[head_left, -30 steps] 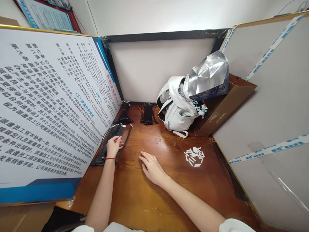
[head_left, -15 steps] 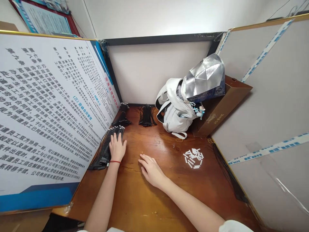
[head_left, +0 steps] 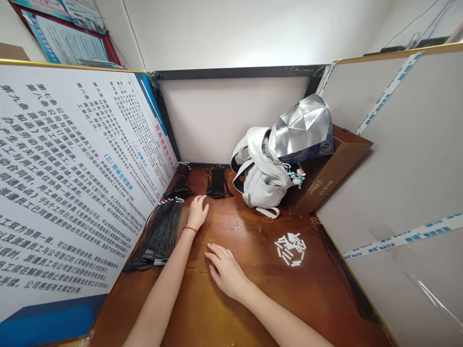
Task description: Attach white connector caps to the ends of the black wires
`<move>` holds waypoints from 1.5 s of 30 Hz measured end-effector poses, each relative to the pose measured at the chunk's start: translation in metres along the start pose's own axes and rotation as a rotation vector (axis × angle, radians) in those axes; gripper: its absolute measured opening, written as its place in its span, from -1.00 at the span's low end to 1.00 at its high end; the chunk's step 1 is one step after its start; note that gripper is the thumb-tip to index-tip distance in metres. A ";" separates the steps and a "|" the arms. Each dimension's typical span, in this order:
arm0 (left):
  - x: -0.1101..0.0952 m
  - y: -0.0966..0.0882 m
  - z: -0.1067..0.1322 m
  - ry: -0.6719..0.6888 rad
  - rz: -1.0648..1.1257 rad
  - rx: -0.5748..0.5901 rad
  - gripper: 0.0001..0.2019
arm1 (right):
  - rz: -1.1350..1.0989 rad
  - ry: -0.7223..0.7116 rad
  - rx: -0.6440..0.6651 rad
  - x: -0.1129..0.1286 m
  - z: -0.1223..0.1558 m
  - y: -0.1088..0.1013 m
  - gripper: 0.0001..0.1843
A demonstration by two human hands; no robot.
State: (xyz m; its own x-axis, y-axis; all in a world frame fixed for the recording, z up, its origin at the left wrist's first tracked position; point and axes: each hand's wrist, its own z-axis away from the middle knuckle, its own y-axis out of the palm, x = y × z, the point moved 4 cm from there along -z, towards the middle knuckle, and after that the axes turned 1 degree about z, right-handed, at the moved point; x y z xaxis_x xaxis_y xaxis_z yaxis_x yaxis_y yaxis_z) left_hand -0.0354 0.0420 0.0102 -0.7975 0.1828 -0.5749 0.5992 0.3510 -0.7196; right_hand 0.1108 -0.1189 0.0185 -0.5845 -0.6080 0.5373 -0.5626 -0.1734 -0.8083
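Note:
My left hand, with a red string round its wrist, reaches across the wooden table with its fingers stretched forward and nothing visible in them. Its fingertips are close to the lower left of a small bundle of thin black cables; I cannot tell whether they touch. To its left lies a larger bundle of black cables with white ends, and behind that a third dark bundle. My right hand lies palm down on the bare wood, fingers loosely extended and holding nothing.
Small white pieces lie loosely piled on the right. Behind them stand a white backpack, a silver bag and a brown box. A printed panel borders the left; a grey panel borders the right.
My left hand has lifted off the large cable bundle and moved right and forward toward the small bundle at the back. The right hand stays in about the same place. The view has tilted up slightly.

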 end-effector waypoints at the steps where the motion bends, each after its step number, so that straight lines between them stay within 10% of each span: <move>1: 0.000 0.007 -0.011 0.013 0.051 -0.003 -0.63 | -0.002 0.003 -0.001 0.000 0.000 0.000 -0.62; 13: 0.027 0.032 -0.055 -0.064 0.312 -0.003 -0.80 | -0.123 -0.055 -0.082 -0.018 -0.023 -0.011 -0.72; 19: 0.028 0.031 -0.055 -0.091 0.339 -0.075 -0.82 | 0.061 0.118 -0.287 -0.085 -0.153 -0.064 -0.77; 25: 0.029 0.033 -0.055 -0.081 0.301 -0.082 -0.83 | 0.294 0.395 0.010 -0.128 -0.257 -0.051 -0.86; 39: 0.035 0.030 -0.057 -0.206 0.391 -0.224 -0.79 | 0.253 0.686 -0.223 -0.150 -0.253 -0.058 -0.71; 45: 0.025 0.016 -0.059 -0.197 0.413 -0.369 -0.76 | 0.315 0.252 -0.035 -0.129 -0.266 -0.041 -0.64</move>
State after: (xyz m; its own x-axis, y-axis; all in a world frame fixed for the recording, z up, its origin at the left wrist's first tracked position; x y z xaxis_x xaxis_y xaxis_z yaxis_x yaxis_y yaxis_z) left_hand -0.0502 0.1064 0.0075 -0.4537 0.2110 -0.8658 0.7653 0.5901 -0.2572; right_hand 0.0542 0.1724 0.0465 -0.8542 -0.4172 0.3103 -0.3500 0.0200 -0.9365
